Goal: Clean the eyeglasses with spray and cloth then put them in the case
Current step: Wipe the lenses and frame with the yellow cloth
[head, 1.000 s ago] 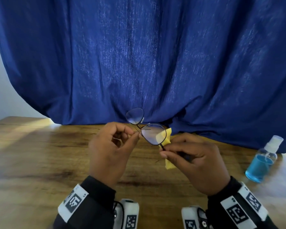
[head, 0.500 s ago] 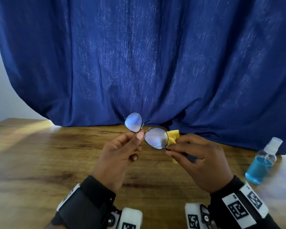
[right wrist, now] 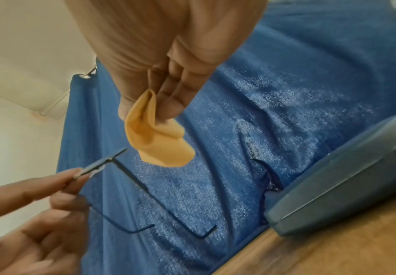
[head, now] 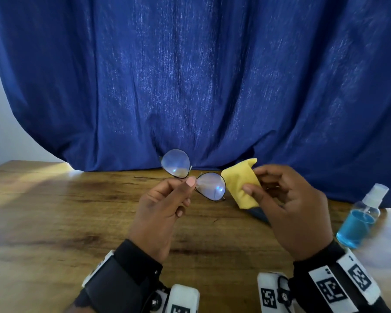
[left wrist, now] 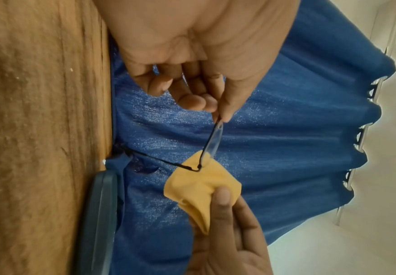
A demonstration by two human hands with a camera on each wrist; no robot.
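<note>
Your left hand point(head: 161, 213) has the thin black wire-framed eyeglasses point(head: 193, 177) pinched at the bridge, thumb and forefinger clamped right between the two lenses, and you're holding them up in the air above the brown wood-grain bench point(head: 54, 222), not resting on it. The lenses are big teardrop shapes, clear with a bluish sheen off the curtain and a couple of bright glare spots, one lens higher and further left than the other so the frame sits tilted. From the right wrist view you can see both temple arms point(right wrist: 168, 214) unfolded and hanging down, thin dark wire with hooked ends. Your right hand point(head: 289, 208) is closed on the small crumpled yellow cleaning cloth point(head: 239, 184), thumb on one side and fingers on the other, bunched up just beside the lower lens; in the left wrist view the cloth point(left wrist: 201, 188) overlaps the corner of the frame there, but I honestly can't tell if it's actually touching. The slate-blue hard glasses case point(right wrist: 347, 178) lies shut on the bench under your right hand, up against the dark blue pleated curtain point(head: 212, 75). Off to the right the clear spray bottle of blue liquid with the white nozzle point(head: 359, 220) stands upright, well apart from both hands.
</note>
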